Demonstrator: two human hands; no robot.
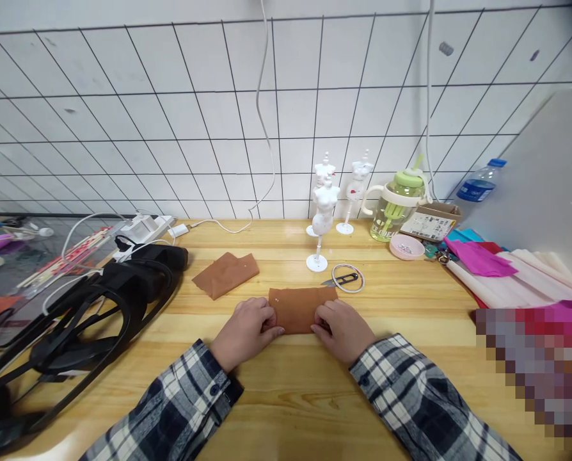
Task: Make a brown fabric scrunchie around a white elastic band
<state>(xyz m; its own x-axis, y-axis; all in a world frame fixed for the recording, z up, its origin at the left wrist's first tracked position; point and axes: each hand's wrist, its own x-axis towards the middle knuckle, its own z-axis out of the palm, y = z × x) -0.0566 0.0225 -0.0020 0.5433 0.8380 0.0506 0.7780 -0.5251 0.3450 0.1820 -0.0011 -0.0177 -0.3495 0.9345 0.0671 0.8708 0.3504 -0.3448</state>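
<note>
A rectangular piece of brown fabric [297, 310] lies on the wooden table in front of me. My left hand [254, 328] pinches its left end, with thumb and curled fingers at the edge. At the opposite end my right hand [340, 328] grips the fabric the same way. Just behind the right side of the cloth are small thread snips [346, 279] and a white ring [362, 286] lying around them. Another piece of brown fabric [227, 274], creased, rests farther back on the left.
Small white mannequins [324, 208] stand behind the fabric. Toward the right are a green-lidded jug [397, 203], a pink dish [407, 247], a cardboard box [432, 221], a plastic bottle [478, 186] and coloured cloths [487, 256]. Black straps [118, 307] and a power strip [146, 228] occupy the left.
</note>
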